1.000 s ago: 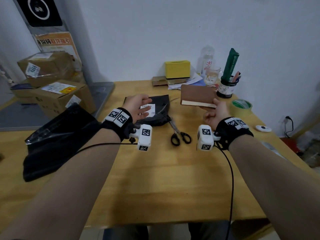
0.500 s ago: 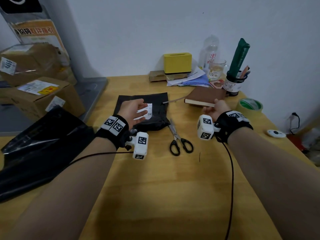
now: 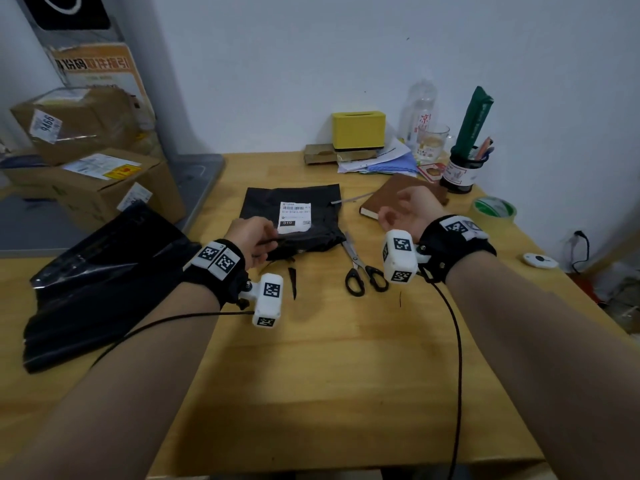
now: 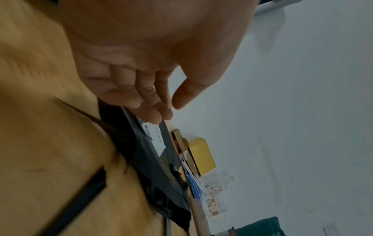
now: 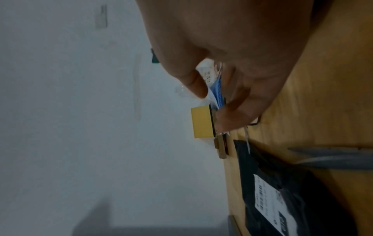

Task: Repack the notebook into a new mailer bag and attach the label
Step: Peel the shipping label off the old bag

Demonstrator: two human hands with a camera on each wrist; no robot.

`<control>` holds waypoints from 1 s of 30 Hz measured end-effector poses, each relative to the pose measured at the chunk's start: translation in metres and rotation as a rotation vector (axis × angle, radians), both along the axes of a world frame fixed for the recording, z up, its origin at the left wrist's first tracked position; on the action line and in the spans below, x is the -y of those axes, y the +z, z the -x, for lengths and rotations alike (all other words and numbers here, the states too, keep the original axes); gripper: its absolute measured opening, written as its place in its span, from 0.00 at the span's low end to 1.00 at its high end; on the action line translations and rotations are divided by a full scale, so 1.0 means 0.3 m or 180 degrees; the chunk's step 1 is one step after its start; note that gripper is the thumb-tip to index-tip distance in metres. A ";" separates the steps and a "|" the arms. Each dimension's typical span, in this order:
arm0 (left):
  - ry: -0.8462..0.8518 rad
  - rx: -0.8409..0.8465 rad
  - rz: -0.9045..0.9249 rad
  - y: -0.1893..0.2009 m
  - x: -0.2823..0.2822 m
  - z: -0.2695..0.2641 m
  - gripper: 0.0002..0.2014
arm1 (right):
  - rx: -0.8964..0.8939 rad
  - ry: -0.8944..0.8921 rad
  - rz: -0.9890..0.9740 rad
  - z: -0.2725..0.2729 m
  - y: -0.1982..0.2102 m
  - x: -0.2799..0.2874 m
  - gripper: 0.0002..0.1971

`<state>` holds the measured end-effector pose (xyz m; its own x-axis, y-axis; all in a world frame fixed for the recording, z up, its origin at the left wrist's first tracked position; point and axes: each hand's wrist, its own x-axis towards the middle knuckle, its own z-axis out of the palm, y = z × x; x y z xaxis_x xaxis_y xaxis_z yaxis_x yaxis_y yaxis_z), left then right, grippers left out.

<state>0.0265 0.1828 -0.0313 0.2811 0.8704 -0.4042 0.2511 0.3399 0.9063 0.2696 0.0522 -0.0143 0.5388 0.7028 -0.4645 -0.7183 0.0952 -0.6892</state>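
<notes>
Hovering over the near left corner of the old black mailer bag [image 3: 294, 216], the left hand [image 3: 254, 237] had its fingers [image 4: 145, 102] straight and together, tips touching the plastic, thumb apart, gripping nothing. The white label [image 3: 294, 217] sat on that bag, just beyond the fingertips. The right hand [image 3: 407, 211] hung loosely curled and empty above the brown notebook [image 3: 384, 199], which lay flat on the wooden table [image 3: 329, 375], right of the bag.
</notes>
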 end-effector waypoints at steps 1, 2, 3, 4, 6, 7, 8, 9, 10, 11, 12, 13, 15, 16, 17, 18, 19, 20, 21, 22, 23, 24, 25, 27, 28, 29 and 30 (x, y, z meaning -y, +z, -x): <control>0.0037 -0.0084 0.0030 -0.005 -0.002 0.020 0.08 | 0.0099 0.0199 -0.0060 0.024 0.007 -0.014 0.11; 0.0073 -0.0150 0.0059 -0.012 -0.003 0.037 0.07 | 0.0221 0.0376 -0.0136 0.051 0.015 -0.031 0.09; 0.0098 -0.0192 0.0085 -0.019 -0.004 0.050 0.07 | 0.0346 0.0491 -0.0240 0.079 0.022 -0.055 0.09; 0.0116 -0.0209 0.0116 -0.028 -0.005 0.058 0.07 | 0.0446 0.0568 -0.0364 0.110 0.028 -0.081 0.09; 0.0112 -0.0206 0.0204 -0.043 -0.002 0.066 0.11 | 0.0546 0.0715 -0.0557 0.174 0.032 -0.141 0.09; 0.0082 -0.0207 0.0243 -0.046 0.000 0.066 0.13 | 0.0597 0.0826 -0.0603 0.206 0.029 -0.168 0.09; 0.0060 -0.0210 0.0267 -0.049 0.001 0.063 0.14 | 0.0671 0.0954 -0.0594 0.232 0.020 -0.195 0.10; 0.0046 -0.0205 0.0270 -0.051 0.000 0.058 0.13 | 0.0778 0.1100 -0.0533 0.254 0.008 -0.219 0.11; 0.0031 -0.0191 0.0259 -0.055 -0.002 0.052 0.13 | 0.0889 0.1258 -0.0432 0.269 -0.008 -0.239 0.12; 0.0007 -0.0188 0.0254 -0.057 -0.003 0.046 0.13 | 0.0977 0.1424 -0.0301 0.280 -0.026 -0.258 0.14; -0.0019 -0.0202 0.0244 -0.059 -0.006 0.037 0.15 | 0.1043 0.1593 -0.0151 0.286 -0.042 -0.274 0.16; -0.0049 -0.0225 0.0239 -0.063 -0.012 0.028 0.18 | 0.1090 0.1757 0.0022 0.290 -0.057 -0.285 0.17; -0.0109 -0.0262 0.0238 -0.065 -0.026 0.009 0.21 | 0.1179 0.2023 0.0400 0.293 -0.087 -0.304 0.17; -0.0110 -0.0274 0.0228 -0.067 -0.039 -0.003 0.21 | 0.1211 0.2097 0.0566 0.294 -0.101 -0.310 0.17; -0.0127 -0.0302 0.0233 -0.067 -0.051 -0.011 0.20 | 0.1223 0.2129 0.0695 0.293 -0.113 -0.315 0.16; -0.0162 -0.0348 0.0242 -0.064 -0.063 -0.020 0.19 | 0.1221 0.2133 0.0775 0.289 -0.124 -0.321 0.15; -0.0201 -0.0408 0.0233 -0.063 -0.073 -0.027 0.19 | 0.1211 0.2137 0.0825 0.285 -0.132 -0.325 0.15; -0.0241 -0.0440 0.0217 -0.063 -0.081 -0.035 0.17 | 0.1198 0.2152 0.0861 0.280 -0.137 -0.328 0.14; -0.0277 -0.0447 0.0207 -0.061 -0.085 -0.044 0.15 | 0.1188 0.2177 0.0884 0.275 -0.138 -0.330 0.14; -0.0306 -0.0458 0.0181 -0.060 -0.087 -0.054 0.12 | 0.1191 0.2199 0.0899 0.268 -0.138 -0.333 0.14; -0.0335 -0.0477 0.0128 -0.059 -0.088 -0.063 0.11 | 0.1212 0.2220 0.0909 0.263 -0.138 -0.335 0.14; -0.0375 -0.0509 0.0057 -0.059 -0.088 -0.074 0.09 | 0.1243 0.2234 0.0918 0.258 -0.140 -0.339 0.14; -0.0418 -0.0557 -0.0016 -0.063 -0.092 -0.083 0.08 | 0.1272 0.2247 0.0917 0.255 -0.140 -0.340 0.15; -0.0480 -0.0739 -0.0168 -0.080 -0.106 -0.097 0.07 | 0.1242 0.2255 0.0881 0.248 -0.146 -0.342 0.14; -0.0489 -0.0841 -0.0227 -0.093 -0.120 -0.102 0.06 | 0.1175 0.2254 0.0840 0.243 -0.151 -0.341 0.14; -0.0499 -0.0931 -0.0270 -0.102 -0.130 -0.106 0.06 | 0.1097 0.2260 0.0791 0.238 -0.156 -0.340 0.13; -0.0513 -0.1005 -0.0293 -0.109 -0.137 -0.108 0.06 | 0.1020 0.2276 0.0742 0.233 -0.161 -0.338 0.13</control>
